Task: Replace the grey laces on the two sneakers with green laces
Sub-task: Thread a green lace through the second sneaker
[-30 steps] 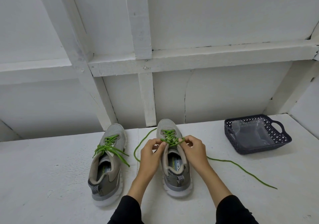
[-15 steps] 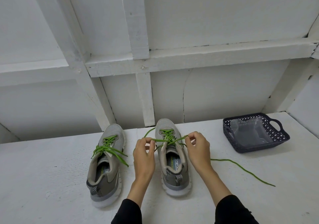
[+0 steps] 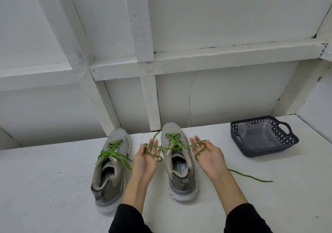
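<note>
Two grey sneakers stand on a white table, toes toward the wall. The left sneaker (image 3: pixel 110 171) has a green lace (image 3: pixel 112 152) threaded and loosely tied. The right sneaker (image 3: pixel 179 162) has a green lace (image 3: pixel 173 145) through its eyelets, both ends pulled out sideways. My left hand (image 3: pixel 146 158) is palm up left of this shoe, one lace end looped over its spread fingers. My right hand (image 3: pixel 206 153) is palm up on the right, the other end wound round its fingers. That end trails (image 3: pixel 251 176) across the table to the right.
A dark blue perforated basket (image 3: pixel 287 145) with a clear plastic bag inside sits at the right rear of the table. A white panelled wall (image 3: pixel 179 92) rises directly behind the shoes. No grey laces show.
My hands have moved apart from the shoe's tongue and turned palm up with fingers spread. The lace ends, pinched a second ago, now lie wrapped over the fingers and stretched sideways.
</note>
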Demonstrator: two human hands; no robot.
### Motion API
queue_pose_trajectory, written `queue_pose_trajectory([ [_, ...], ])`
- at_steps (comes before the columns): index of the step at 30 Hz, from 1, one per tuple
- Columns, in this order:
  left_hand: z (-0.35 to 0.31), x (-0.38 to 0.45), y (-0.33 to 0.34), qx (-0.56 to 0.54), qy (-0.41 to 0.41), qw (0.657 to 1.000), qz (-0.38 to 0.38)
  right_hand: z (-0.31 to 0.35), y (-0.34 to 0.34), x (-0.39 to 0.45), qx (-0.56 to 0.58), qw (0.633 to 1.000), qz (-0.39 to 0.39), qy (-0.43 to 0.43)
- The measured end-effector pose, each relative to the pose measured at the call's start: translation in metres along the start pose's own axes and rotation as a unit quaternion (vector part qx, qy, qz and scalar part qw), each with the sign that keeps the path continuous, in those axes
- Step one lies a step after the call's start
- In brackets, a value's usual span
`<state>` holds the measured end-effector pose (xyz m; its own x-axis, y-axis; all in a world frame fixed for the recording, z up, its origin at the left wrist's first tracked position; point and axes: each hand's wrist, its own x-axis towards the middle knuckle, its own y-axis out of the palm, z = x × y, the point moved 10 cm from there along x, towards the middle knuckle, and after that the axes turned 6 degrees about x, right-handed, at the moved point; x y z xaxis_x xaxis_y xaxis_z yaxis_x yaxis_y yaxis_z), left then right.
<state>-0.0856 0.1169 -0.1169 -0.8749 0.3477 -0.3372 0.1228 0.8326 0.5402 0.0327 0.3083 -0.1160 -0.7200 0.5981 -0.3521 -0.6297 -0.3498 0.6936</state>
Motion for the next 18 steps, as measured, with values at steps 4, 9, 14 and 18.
queue_pose_trajectory([
  [4,0.001,0.013,-0.014,-0.114,-0.024,0.992,-0.040,0.003,-0.022,0.008,0.199,0.979,-0.045,0.023],
  [9,0.002,0.015,-0.014,0.107,0.006,0.991,-0.075,-0.006,-0.032,0.011,0.098,0.993,-0.069,0.002],
  [14,-0.038,-0.013,0.030,0.548,0.250,0.798,0.023,0.011,-0.032,0.011,-0.358,0.928,-0.092,-0.044],
  [18,-0.039,-0.044,0.083,0.719,0.446,0.526,0.083,0.020,-0.014,0.007,-0.644,0.755,-0.080,-0.097],
])
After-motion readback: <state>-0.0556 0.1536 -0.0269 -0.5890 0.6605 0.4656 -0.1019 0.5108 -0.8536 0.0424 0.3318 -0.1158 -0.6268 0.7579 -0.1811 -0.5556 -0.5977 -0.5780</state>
